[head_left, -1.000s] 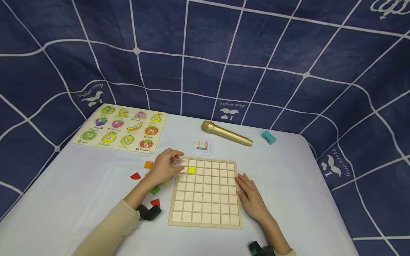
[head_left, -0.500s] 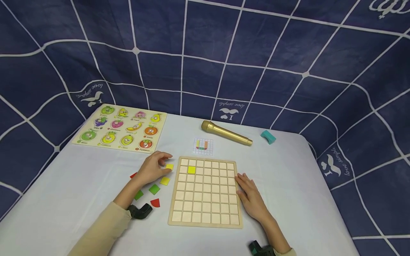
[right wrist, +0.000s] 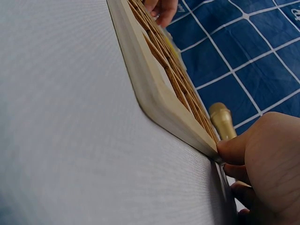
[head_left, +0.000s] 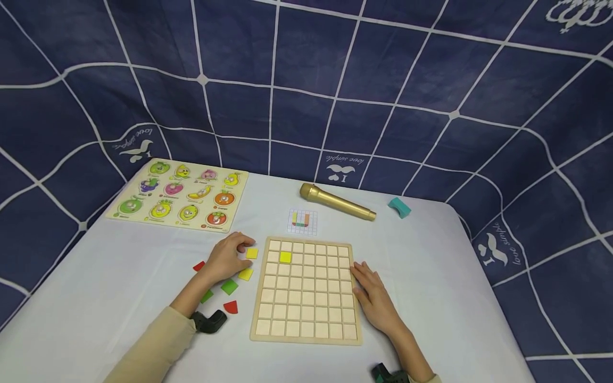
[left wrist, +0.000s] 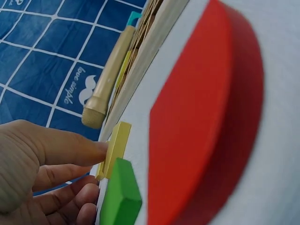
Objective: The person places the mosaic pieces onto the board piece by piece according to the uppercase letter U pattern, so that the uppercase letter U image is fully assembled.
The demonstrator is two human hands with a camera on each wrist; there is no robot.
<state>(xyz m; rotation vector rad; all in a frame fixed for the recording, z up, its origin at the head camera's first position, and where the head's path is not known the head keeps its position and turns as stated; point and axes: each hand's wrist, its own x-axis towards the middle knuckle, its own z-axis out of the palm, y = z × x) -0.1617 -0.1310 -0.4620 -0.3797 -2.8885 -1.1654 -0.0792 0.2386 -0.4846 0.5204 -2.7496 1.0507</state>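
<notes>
A wooden grid board [head_left: 306, 340] lies in front of me, with one yellow square tile [head_left: 285, 257] in its second row near the left edge. To its left, my left hand [head_left: 224, 259] has thumb and fingers spread about a loose yellow tile [head_left: 251, 254], with gaps visible in the head view. Another yellow tile [head_left: 246, 274] lies just below the thumb. In the left wrist view, the thumb overlaps the yellow tiles, so contact is unclear. My right hand [head_left: 375, 298] rests at the board's right edge, fingers extended; its thumb [right wrist: 233, 149] touches the rim.
Green tiles [head_left: 230, 287] and red quarter-round pieces [head_left: 231, 307] lie left of the board. Behind it are a small pattern card [head_left: 302, 222] and a gold microphone [head_left: 337, 202]. A fruit puzzle board [head_left: 179, 194] sits back left, a teal arch block [head_left: 399, 207] back right.
My left hand has drawn back left from the board's upper left corner to the loose yellow tile, then shifted only slightly. My right hand has stayed at the board's edge.
</notes>
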